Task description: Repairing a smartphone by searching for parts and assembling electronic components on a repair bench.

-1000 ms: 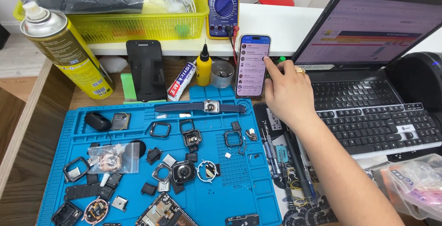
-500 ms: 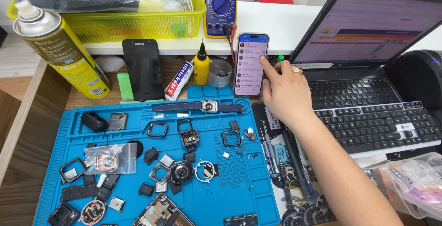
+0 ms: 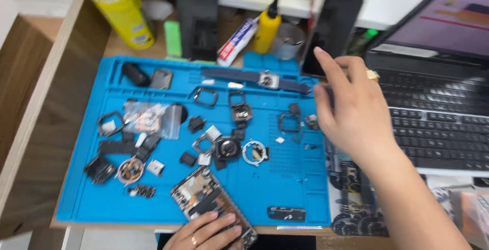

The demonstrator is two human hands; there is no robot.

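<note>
Currently the right hand (image 3: pixel 351 112) is raised over the right edge of the blue repair mat (image 3: pixel 300 178), fingers (image 3: pixel 326 64) spread loosely and gripping nothing, the index fingertip just short of the lower edge of a dark-screened phone (image 3: pixel 333 28) that is propped upright just beyond it. A ring is worn on this hand. Just right of those fingers a laptop keyboard (image 3: pixel 438 122) is seen, with the lit laptop screen (image 3: pixel 443 20) beyond it. Just left of the fingers, on the mat, a small square watch frame (image 3: pixel 289 122) and a strapped watch (image 3: pixel 267 79) are laid. The left hand (image 3: pixel 206 232) is set at the near edge of the counter (image 3: pixel 61 127), fingers (image 3: pixel 221 219) curled over the near end of an opened phone body (image 3: pixel 209 201) with its circuitry exposed; it is touched, but whether it is actually clamped cannot be told. Beyond those fingers, a round dark watch module (image 3: pixel 227 148) and a ring-shaped part (image 3: pixel 253 153) are scattered on the mat, and to their left a round coil part (image 3: pixel 130 170) and a clear plastic bag (image 3: pixel 150 120) of parts. Far beyond both hands, a yellow spray can (image 3: pixel 119 15), a black phone stand (image 3: pixel 197 18), a glue tube (image 3: pixel 235 41) and a yellow squeeze bottle (image 3: pixel 267 28) are lined up at the back. The view is motion-blurred.
</note>
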